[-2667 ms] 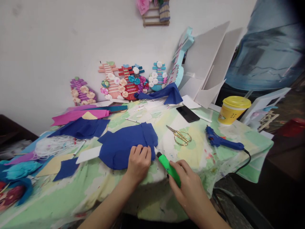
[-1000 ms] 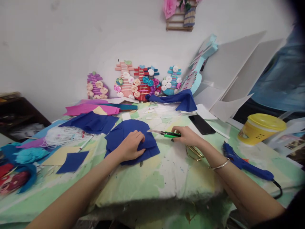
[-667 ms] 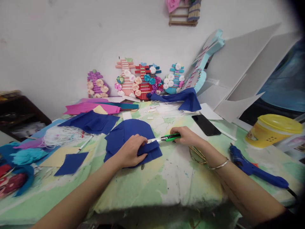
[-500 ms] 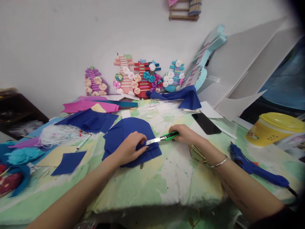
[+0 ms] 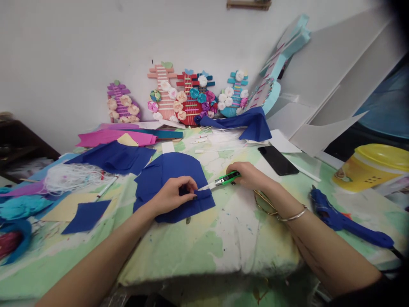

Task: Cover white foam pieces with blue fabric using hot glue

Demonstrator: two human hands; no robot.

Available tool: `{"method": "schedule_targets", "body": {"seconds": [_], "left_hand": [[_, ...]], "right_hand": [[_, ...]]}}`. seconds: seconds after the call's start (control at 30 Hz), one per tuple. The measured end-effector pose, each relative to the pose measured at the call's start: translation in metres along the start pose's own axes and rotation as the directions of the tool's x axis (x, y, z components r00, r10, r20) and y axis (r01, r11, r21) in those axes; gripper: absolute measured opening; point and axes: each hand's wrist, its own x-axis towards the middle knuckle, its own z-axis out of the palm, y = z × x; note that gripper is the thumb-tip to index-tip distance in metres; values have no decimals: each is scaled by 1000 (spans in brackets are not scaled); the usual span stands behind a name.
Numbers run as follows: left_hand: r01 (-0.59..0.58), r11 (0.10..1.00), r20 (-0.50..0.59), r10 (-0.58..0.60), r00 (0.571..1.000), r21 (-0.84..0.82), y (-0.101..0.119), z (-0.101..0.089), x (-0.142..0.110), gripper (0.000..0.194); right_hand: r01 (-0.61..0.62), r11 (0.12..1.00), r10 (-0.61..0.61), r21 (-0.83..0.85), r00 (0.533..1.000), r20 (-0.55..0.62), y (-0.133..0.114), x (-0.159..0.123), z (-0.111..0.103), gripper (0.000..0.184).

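Note:
A dark blue sheet [image 5: 174, 164], crepe paper or cloth, lies on the table with a rounded far edge and a folded strip at its right. My left hand [image 5: 174, 194] rests on it, thumb and fingers closed on the fold near that strip. In my right hand [image 5: 245, 175] is a green utility knife [image 5: 227, 179] with its blade out. The blade points left along the fold, its tip close to my left fingertips. Gold-coloured scissors [image 5: 265, 204] lie partly hidden beneath my right wrist.
A blue glue gun [image 5: 348, 221], a black phone [image 5: 277, 160] and a yellow-lidded tub [image 5: 373, 170] stand right. More blue sheets [image 5: 111, 157], white string [image 5: 75, 177] and a small blue piece [image 5: 86, 216] lie left. Flower-trimmed paper instruments [image 5: 191, 98] lean against the wall.
The knife's blade has turned from flat and shiny to more edge-on at the fold. Both hands stay close to where they were, and the camera view has shifted slightly.

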Motion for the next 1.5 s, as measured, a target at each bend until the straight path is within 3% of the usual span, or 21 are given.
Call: {"method": "schedule_targets", "body": {"seconds": [0.2,0.37,0.7,0.9,1.5], "left_hand": [[-102,966,140,70,988,236,6,-2,18,9],[-194,936,212,134,968,293,7,3,32,8],[-176,940,190,123,974,293,-1,13,36,14],[-201,917,211,133,968,344,-4,17,38,12],[-245,884,199,177,964,397,-8,21,36,13]], "right_hand": [[59,998,-59,-17,998,24,0,-1,-1,34],[106,994,-106,-18,994,21,5,-7,-2,41],[129,992,-130,19,989,75,6,-18,-10,42],[172,985,-170,-11,981,89,8,-20,-5,51],[133,990,-124,-38,976,182,1,-23,-8,62]]}}
